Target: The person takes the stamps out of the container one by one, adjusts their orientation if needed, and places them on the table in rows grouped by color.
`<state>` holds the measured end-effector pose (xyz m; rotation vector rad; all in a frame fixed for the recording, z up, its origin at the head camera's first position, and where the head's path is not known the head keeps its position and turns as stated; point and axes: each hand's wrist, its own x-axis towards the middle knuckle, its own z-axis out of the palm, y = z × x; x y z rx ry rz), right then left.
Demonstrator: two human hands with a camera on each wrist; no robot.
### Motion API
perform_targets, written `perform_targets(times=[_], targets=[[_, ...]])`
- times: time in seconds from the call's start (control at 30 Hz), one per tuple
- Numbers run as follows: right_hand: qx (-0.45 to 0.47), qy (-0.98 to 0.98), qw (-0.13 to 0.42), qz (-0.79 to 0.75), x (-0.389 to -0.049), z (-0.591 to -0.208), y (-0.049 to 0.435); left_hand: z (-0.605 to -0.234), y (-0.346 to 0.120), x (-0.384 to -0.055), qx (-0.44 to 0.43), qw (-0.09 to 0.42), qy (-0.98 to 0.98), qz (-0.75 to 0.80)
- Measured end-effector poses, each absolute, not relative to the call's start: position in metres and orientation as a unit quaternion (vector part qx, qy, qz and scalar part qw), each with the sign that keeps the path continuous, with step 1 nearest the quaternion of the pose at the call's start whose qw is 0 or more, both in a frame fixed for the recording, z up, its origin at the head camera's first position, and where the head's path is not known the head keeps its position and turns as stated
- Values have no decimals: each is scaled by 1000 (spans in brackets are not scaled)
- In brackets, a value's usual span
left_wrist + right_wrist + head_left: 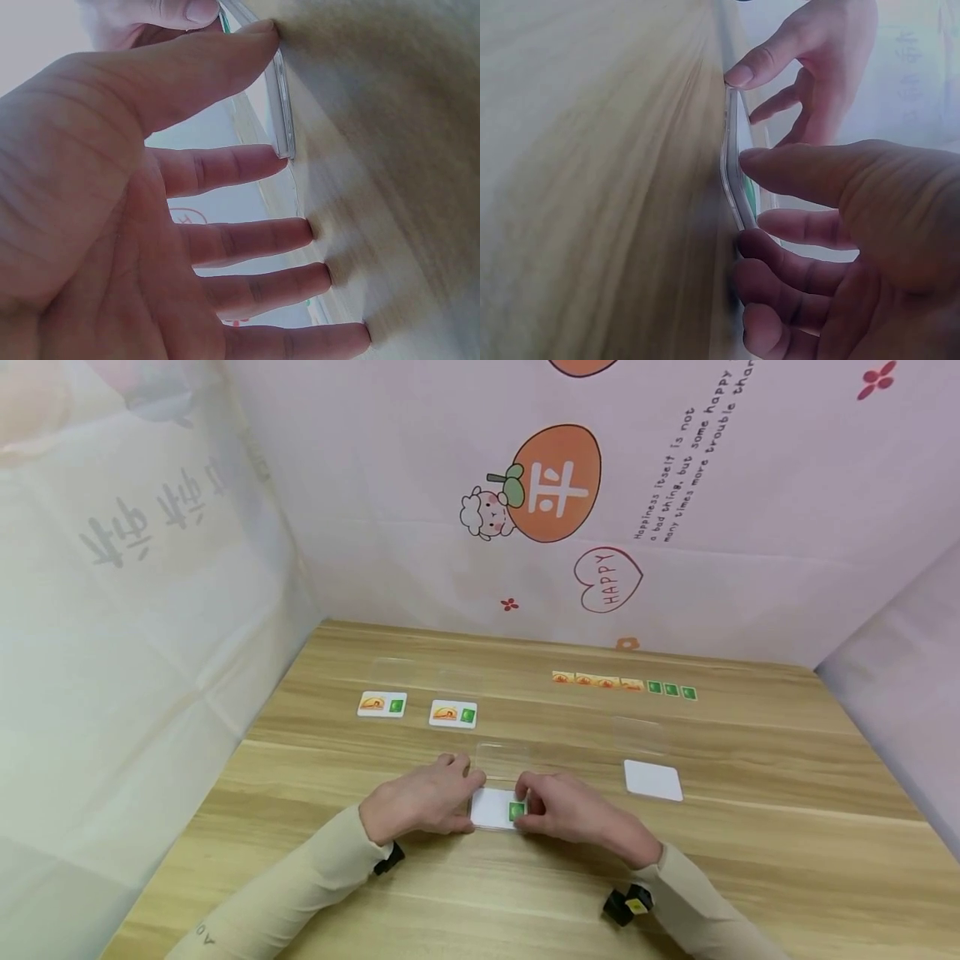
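Between both hands on the table lies a white card (491, 807) in a shallow clear case, with a green sticker (517, 811) at its right end. My left hand (423, 797) holds the left end between thumb and index finger; the other fingertips rest on the wood. At the right end, my right hand (573, 810) has its thumb on the near edge and index finger by the far edge, its other fingers curled. The case rim (731, 187) shows under the card in the right wrist view. Just beyond lies a clear lid (502, 760).
Two white cards (382, 704) (453, 714) with orange and green stickers lie at the back left, clear lids behind them. A blank white card (653, 780) is at right, with a clear lid (639, 736) behind. A row of orange and green stickers (608, 682) lies farther back.
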<state>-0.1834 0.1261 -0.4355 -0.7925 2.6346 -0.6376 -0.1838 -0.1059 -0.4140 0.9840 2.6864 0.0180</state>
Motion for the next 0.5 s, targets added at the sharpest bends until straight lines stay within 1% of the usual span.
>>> perform_targets(times=[0.5], targets=[[-267,918,167,-241,-184,-438,127,-413,-105,-184,340,141,930,8]])
